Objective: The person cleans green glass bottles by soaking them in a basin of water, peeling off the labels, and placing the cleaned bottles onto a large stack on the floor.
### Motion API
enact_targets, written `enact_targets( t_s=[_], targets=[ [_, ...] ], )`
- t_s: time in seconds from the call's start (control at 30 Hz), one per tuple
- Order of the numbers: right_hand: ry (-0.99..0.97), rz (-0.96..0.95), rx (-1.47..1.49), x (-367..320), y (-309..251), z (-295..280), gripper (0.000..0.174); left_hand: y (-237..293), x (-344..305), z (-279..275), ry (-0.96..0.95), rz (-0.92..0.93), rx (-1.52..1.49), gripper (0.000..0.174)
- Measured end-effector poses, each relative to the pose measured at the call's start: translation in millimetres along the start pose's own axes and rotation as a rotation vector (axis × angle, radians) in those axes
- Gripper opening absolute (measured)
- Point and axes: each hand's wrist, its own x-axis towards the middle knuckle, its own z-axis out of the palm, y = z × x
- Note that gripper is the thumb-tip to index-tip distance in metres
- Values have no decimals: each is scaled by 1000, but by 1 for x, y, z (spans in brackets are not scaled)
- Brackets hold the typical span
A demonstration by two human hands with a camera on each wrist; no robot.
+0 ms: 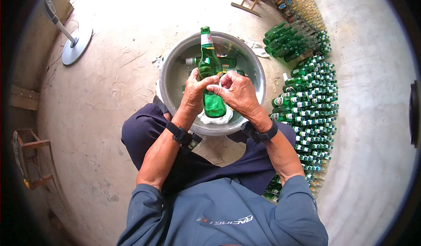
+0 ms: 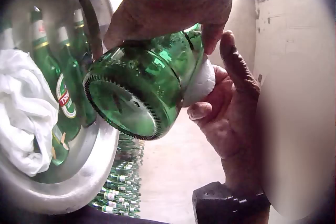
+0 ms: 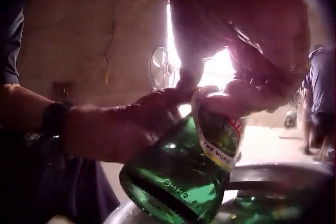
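Over the metal basin (image 1: 258, 81), my left hand (image 1: 193, 90) grips a green glass beer bottle (image 1: 215, 107) by its body. The bottle tilts, its neck pointing away from me and its ridged base facing the left wrist camera. At its side, my right hand (image 1: 240, 90) pinches the paper label (image 2: 200, 84), whose pale back curls off the glass. The label's printed face (image 3: 216, 139) shows in the right wrist view, partly covered by fingers. Inside the basin lie several green bottles (image 2: 68, 98) beside a bunched white cloth (image 2: 23, 108).
Rows of green bottles (image 1: 307, 105) stand on the floor to the right. Clear and yellowish bottles (image 1: 302, 7) are grouped farther back. A fan base (image 1: 76, 46) and a wooden frame (image 1: 35, 145) are at the left. Another person (image 3: 321, 87) appears in the right wrist view.
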Motion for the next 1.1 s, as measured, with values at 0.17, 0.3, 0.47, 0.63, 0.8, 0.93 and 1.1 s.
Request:
enact_targets(
  t_s=[0.17,0.3,0.47,0.63,0.8,0.93,1.1],
  targets=[
    [-23,-2,-2,1,8,1,34,-6,1,-4,-13,0,31,46],
    [35,-32,93,-1,17,1,28,-7,3,-4,-52,-72,-83,48],
    [-25,182,521,-9,18,-4,24,1,-3,11,-103,-155,-249,43],
    [-32,238,613,-10,16,-11,22,-8,4,-3,-64,-70,-92,41],
    [-13,248,663,-16,14,-11,20,-6,4,-6,-59,-154,-175,41],
    [-14,269,698,-22,15,-10,20,-3,2,-1,-69,-124,-230,39],
    [30,248,706,-25,18,-7,19,-13,6,-7,-32,-35,-154,34]
  ],
)
